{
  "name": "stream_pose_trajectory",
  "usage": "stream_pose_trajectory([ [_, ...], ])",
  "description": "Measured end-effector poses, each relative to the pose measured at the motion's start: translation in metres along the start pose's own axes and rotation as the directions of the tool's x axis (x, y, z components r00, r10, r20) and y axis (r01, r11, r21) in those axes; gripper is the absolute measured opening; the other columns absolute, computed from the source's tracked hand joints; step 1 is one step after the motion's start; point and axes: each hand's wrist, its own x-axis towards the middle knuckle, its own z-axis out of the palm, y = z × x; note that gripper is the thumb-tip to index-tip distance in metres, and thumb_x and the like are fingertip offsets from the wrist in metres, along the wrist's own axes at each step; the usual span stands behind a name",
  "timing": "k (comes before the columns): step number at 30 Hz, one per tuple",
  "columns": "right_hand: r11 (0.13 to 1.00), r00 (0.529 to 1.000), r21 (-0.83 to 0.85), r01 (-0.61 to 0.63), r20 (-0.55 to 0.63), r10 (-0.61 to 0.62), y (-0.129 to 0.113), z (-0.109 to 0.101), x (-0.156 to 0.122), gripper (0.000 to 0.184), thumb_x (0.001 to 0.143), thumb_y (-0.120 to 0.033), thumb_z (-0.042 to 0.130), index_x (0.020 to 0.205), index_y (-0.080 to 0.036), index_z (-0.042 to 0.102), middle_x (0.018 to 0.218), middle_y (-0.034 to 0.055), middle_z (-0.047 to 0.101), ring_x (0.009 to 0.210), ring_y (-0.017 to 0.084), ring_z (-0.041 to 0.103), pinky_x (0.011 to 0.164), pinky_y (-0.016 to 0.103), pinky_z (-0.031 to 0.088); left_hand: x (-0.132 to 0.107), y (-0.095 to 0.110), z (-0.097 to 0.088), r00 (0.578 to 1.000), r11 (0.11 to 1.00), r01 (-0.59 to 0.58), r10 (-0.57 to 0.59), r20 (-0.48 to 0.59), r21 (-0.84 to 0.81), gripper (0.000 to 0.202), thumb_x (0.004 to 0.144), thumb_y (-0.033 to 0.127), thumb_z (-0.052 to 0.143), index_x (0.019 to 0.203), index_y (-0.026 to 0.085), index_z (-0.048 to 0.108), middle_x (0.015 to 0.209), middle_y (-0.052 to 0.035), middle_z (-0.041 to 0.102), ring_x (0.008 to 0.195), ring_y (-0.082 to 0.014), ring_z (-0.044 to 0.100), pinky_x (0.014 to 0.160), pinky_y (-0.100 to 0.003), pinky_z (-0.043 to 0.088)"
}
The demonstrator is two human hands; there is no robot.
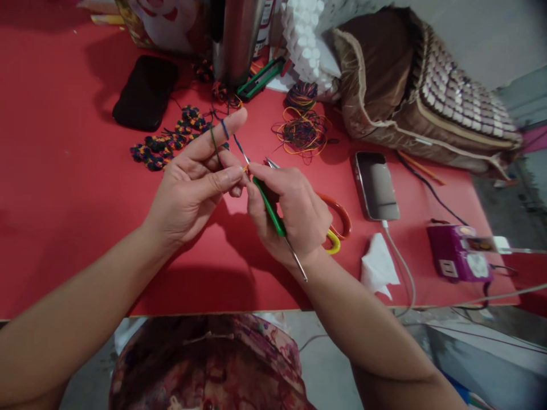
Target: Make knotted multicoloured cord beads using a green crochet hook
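Note:
My right hand (294, 213) is closed round a crochet hook (273, 219) with a green grip, its metal tail sticking out below the wrist. My left hand (199, 176) has the forefinger stretched out with multicoloured thread (225, 130) looped over it, while thumb and other fingers pinch the thread where it meets the hook's tip. Both hands hover above a red table (64, 188). Several small crocheted pieces (168, 139) in dark and orange thread lie just beyond the left hand.
A loose tangle of thread (303, 131), a black pouch (145, 91), a steel flask (235, 40), a brown bag (410, 85), a phone (376, 185) on a cable, orange-handled scissors (337, 219), a tissue (378, 265) and a purple power strip (459, 253) lie on the table.

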Motion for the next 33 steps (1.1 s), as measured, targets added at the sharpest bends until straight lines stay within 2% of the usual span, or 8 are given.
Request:
stream_pose_trajectory([
  [7,0.997,0.998,0.046,-0.055,0.02,0.054,-0.003,-0.002,-0.001,0.041,0.105,-0.011,0.071,0.139,-0.035,0.072,0.123,0.0031,0.09,0.101,0.022,0.087,0.095,0.035,0.07,-0.001,0.002,0.0,1.0,0.998,-0.01,0.011,-0.02,0.067,0.039,0.084,0.019,0.097,0.12,0.03,0.092,0.077,0.0029,0.072,0.072,-0.0121,0.063,0.073,-0.025,0.054],
  [14,0.94,0.96,0.196,-0.278,0.028,0.279,0.0,-0.004,-0.001,0.015,0.11,-0.039,0.073,0.12,-0.036,0.085,0.092,0.0022,0.084,0.075,0.021,0.078,0.077,0.037,0.068,0.002,0.008,-0.001,0.998,0.995,0.048,-0.046,-0.034,0.085,0.041,0.08,0.021,0.097,0.12,0.028,0.09,0.076,0.0023,0.07,0.07,-0.0137,0.061,0.068,-0.026,0.055],
  [18,0.87,0.922,0.328,-0.367,0.003,0.387,0.0,-0.001,0.0,0.011,0.107,-0.042,0.08,0.112,-0.036,0.087,0.083,0.0002,0.079,0.068,0.018,0.072,0.074,0.037,0.066,0.003,0.01,-0.001,0.995,0.996,0.072,-0.068,-0.073,0.059,0.037,0.081,0.022,0.097,0.117,0.027,0.088,0.074,0.0024,0.068,0.069,-0.0137,0.059,0.068,-0.026,0.056],
  [20,0.829,0.905,0.403,-0.388,0.0,0.425,0.001,0.0,0.002,0.009,0.105,-0.042,0.083,0.107,-0.036,0.089,0.074,-0.0016,0.074,0.061,0.017,0.066,0.068,0.036,0.063,0.004,0.01,-0.002,0.991,0.994,0.093,-0.088,-0.098,0.051,0.035,0.08,0.021,0.095,0.114,0.027,0.087,0.074,0.0023,0.067,0.069,-0.0139,0.058,0.067,-0.028,0.054],
  [23,0.769,0.889,0.49,-0.41,0.029,0.456,0.005,0.001,0.005,0.011,0.102,-0.045,0.085,0.104,-0.035,0.089,0.063,-0.0038,0.066,0.058,0.016,0.063,0.062,0.034,0.061,0.004,0.01,-0.004,0.991,0.994,0.101,-0.097,-0.095,0.038,0.034,0.082,0.021,0.094,0.115,0.024,0.088,0.074,0.0019,0.067,0.068,-0.0133,0.057,0.067,-0.029,0.052],
  [27,0.671,0.86,0.576,-0.467,0.12,0.496,0.013,0.0,0.01,0.022,0.099,-0.05,0.089,0.1,-0.028,0.088,0.066,-0.0034,0.069,0.059,0.014,0.064,0.061,0.031,0.061,0.006,0.011,-0.008,0.99,0.992,0.123,-0.124,-0.063,-0.014,0.032,0.081,0.017,0.091,0.113,0.02,0.089,0.073,0.0015,0.066,0.066,-0.013,0.055,0.065,-0.03,0.049],
  [30,0.612,0.85,0.624,-0.486,0.173,0.497,0.017,-0.005,0.014,0.03,0.095,-0.054,0.092,0.096,-0.024,0.087,0.066,-0.0038,0.068,0.05,0.01,0.056,0.049,0.028,0.051,0.006,0.01,-0.009,0.988,0.988,0.143,-0.145,-0.044,-0.058,0.029,0.082,0.015,0.088,0.11,0.016,0.088,0.071,0.0014,0.063,0.064,-0.0129,0.054,0.063,-0.029,0.047],
  [33,0.539,0.809,0.645,-0.542,0.227,0.543,0.016,-0.012,0.019,0.023,0.094,-0.045,0.095,0.093,-0.023,0.088,0.061,-0.0055,0.064,0.044,0.007,0.046,0.043,0.025,0.042,0.006,0.011,-0.009,0.985,0.982,0.172,-0.174,-0.019,-0.075,0.028,0.087,0.013,0.08,0.114,0.011,0.087,0.069,0.0005,0.063,0.062,-0.0115,0.053,0.062,-0.025,0.046],
])
